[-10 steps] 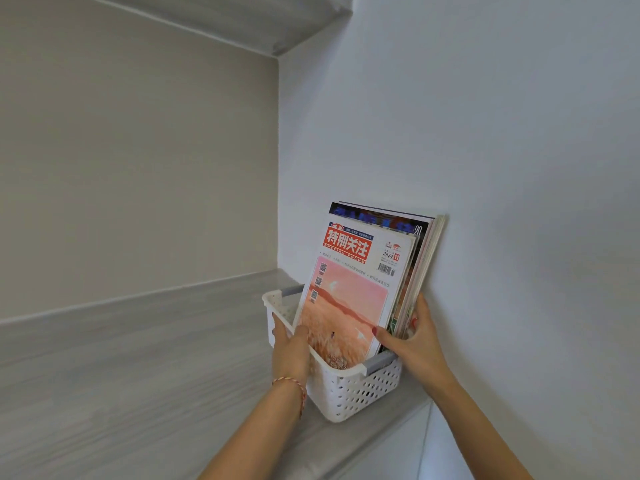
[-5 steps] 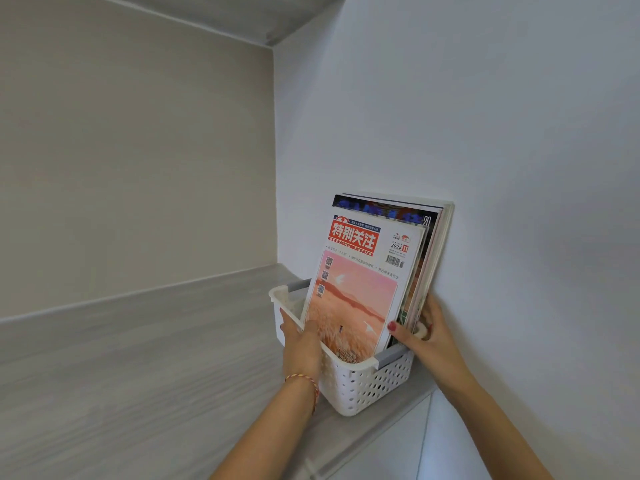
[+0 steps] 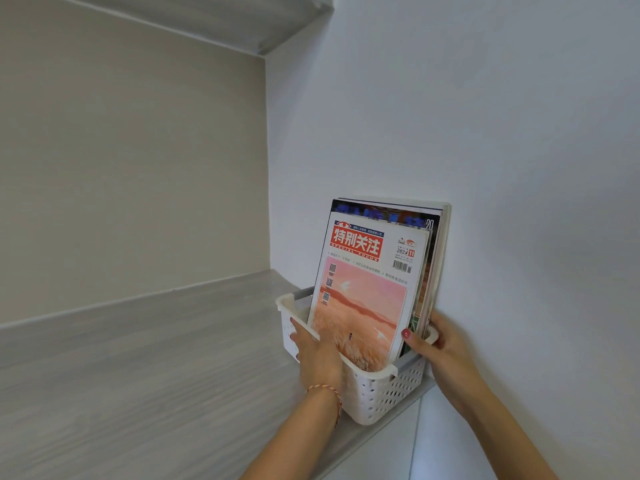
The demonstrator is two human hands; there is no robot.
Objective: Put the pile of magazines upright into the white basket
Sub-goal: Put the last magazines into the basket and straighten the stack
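Magazines (image 3: 374, 289) upright in white basket (image 3: 388, 393); left hand (image 3: 318, 355), right hand (image 3: 440, 351) clasp basket sides

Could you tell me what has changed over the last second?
The left hand slid from the basket's near end along its left rim. The right hand kept holding the magazines at their right edge. The magazines stayed upright in the white basket, against the wall.

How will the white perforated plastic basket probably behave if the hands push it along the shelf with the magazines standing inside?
The white perforated plastic basket may tip, since the upright magazines rise far above its rim. It probably slides easily on the smooth grey shelf. Its near corner sits at the shelf edge, so a push toward the person might send it off.
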